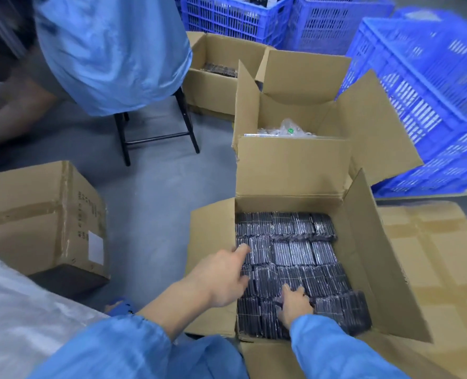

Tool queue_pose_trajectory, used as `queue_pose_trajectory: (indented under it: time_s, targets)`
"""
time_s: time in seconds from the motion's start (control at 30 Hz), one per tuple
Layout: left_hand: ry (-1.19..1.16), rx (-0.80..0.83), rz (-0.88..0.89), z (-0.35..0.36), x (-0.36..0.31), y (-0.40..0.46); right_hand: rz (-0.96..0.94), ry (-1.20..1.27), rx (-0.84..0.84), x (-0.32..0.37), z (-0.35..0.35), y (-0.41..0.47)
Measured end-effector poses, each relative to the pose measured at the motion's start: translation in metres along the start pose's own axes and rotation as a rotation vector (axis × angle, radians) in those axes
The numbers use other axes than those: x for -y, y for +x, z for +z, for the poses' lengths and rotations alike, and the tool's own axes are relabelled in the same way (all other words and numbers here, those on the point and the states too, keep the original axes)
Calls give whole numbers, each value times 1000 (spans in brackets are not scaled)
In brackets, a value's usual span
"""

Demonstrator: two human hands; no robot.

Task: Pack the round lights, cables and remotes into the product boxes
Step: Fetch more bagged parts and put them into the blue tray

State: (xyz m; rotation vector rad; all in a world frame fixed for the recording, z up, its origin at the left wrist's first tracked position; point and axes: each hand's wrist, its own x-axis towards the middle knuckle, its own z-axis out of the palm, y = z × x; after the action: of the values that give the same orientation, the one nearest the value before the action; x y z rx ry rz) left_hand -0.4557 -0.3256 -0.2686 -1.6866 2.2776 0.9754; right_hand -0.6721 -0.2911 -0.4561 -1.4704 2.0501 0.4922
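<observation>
Nearest the camera, both arms in blue sleeves reach down into an open cardboard carton [363, 242] standing on the grey floor [155, 203]. That carton is filled with rows of dark, flat, plastic-wrapped packs [303, 253], stacked on edge; whether they are the remotes cannot be confirmed at this sharpness. Right hand [295, 303] lies on the packs near the carton's front, fingers curled down among them; whether it actually grips one cannot be told. Left hand [224, 277] is at the carton's left wall, fingers loosely extended with the tips touching the packs, holding nothing that can be seen. Left of this, a sealed brown carton [41, 220] carries printed black characters and a white label on its side, both too blurred to read. Directly beyond the near carton stands a second open carton [292, 165] containing clear plastic bags [289, 129], one with a small green mark. Further back, a third open carton [216, 86] holds more dark packs. A second person in a blue coat [112, 50] sits on a black stool [155, 132] at upper left. Blue plastic crates [429, 99] stand along the right and far side.
</observation>
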Motion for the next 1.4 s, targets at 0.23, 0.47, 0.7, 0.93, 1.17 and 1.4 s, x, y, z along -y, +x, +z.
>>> queue_pose_trajectory:
  time_s: [0.23, 0.47, 0.7, 0.93, 1.17, 1.4]
  targets:
    - [-76, 145, -176, -4, -10, 11, -366, 1422, 53, 34, -80, -57]
    - [-873, 126, -178, -45, 2, -2, -594, 1876, 421, 62, -116, -51]
    - [-1045, 157, -295, -24, 7, -15, 38, -170, 178, -56, -22, 19]
    - [-1242, 66, -325, -16, 5, -8, -131, -393, -111, -66, 7, 21]
    - [-1425, 33, -383, -12, 3, -9, -1, -511, 78, -91, 4, 38]
    - [-1718, -25, -327, -16, 0, -8, -46, -85, 58, -82, -2, 22]
